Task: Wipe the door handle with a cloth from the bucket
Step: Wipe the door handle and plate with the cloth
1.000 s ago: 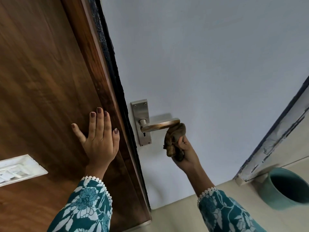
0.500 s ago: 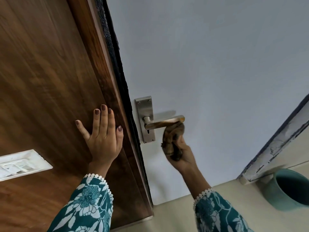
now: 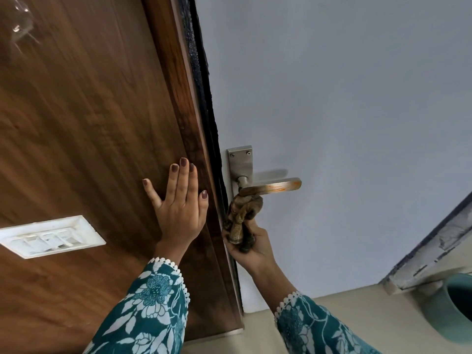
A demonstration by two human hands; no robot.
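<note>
A metal lever door handle [image 3: 270, 187] with orange stains sticks out from its steel backplate [image 3: 240, 163] on the pale grey door. My right hand [image 3: 251, 247] is shut on a bunched brown cloth [image 3: 241, 217], whose top touches the underside of the lever near its pivot. My left hand [image 3: 180, 204] lies flat, fingers apart, on the dark wooden panel [image 3: 89, 123] left of the door edge. The teal bucket [image 3: 453, 306] stands on the floor at the lower right, partly cut off by the frame.
A white switch plate [image 3: 52, 236] is set in the wooden panel at the left. A chipped white door frame [image 3: 431, 247] runs diagonally at the right. Beige floor [image 3: 362, 302] lies below.
My right hand has slid the cloth left along the underside of the lever, from its free end to near the pivot. My left hand has stayed flat on the wood.
</note>
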